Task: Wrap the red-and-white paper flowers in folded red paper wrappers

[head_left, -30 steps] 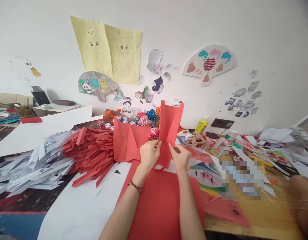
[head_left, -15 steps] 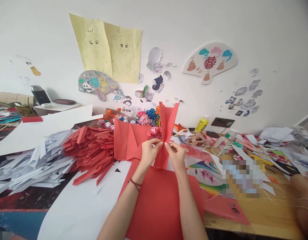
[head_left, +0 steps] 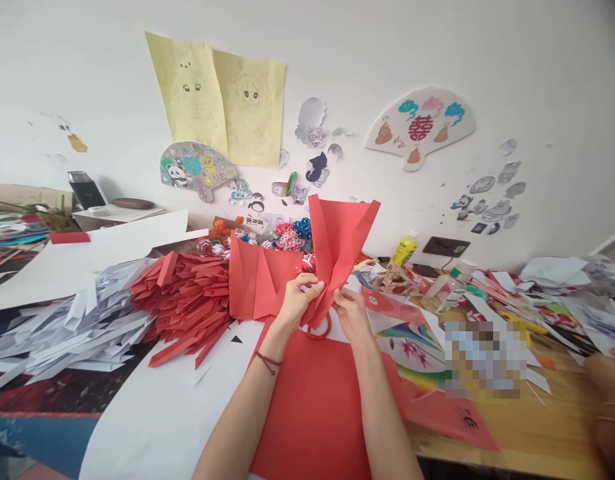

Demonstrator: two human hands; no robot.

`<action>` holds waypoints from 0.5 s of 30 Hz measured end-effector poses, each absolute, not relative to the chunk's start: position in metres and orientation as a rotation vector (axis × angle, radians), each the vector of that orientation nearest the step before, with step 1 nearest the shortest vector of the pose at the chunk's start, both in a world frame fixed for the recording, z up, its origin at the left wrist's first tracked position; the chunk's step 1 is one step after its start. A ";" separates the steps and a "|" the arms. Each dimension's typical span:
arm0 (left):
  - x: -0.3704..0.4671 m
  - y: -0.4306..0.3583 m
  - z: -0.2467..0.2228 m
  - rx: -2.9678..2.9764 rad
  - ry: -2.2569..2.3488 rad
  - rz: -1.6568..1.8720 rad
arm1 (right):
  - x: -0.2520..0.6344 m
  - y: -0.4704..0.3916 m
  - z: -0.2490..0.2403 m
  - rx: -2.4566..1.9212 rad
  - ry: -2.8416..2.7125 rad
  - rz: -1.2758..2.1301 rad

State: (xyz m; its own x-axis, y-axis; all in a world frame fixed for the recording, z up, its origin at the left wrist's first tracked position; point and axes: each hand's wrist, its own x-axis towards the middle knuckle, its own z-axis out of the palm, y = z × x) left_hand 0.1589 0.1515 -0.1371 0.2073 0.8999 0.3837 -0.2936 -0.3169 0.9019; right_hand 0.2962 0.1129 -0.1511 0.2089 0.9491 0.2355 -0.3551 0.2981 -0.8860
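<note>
Both hands pinch a folded sheet of red paper [head_left: 341, 230] that stands up between them, its top flaring out and its lower part gathered. My left hand [head_left: 301, 293] grips its left side, thumb against the paper. On the right side my right hand [head_left: 352, 308] holds the edge with thumb and fingers closed. Just under the folded sheet a red ring-shaped thing [head_left: 320, 330] shows; its kind is unclear. Flat below my forearms lies a large red sheet [head_left: 312, 407]. A creased red paper piece [head_left: 254, 277] stands behind my left hand.
Left of my hands are a heap of folded red strips [head_left: 190, 300] and a heap of folded white strips [head_left: 82, 327]. A yellow bottle [head_left: 405, 250] and paper scraps lie along the wall. Another person's arm [head_left: 610, 400] is at the right edge.
The folded red sheet has spread wider at the top and leans right. My right hand has shifted slightly right and down. The red ring below shows more.
</note>
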 end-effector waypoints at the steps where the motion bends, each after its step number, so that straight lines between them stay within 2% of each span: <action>1: 0.159 0.151 -0.137 1.378 0.618 1.354 | 0.298 0.114 -0.152 -0.797 -0.906 1.084; 15: 0.155 0.148 -0.130 1.511 0.542 1.179 | 0.307 0.115 -0.153 -0.829 -0.849 1.354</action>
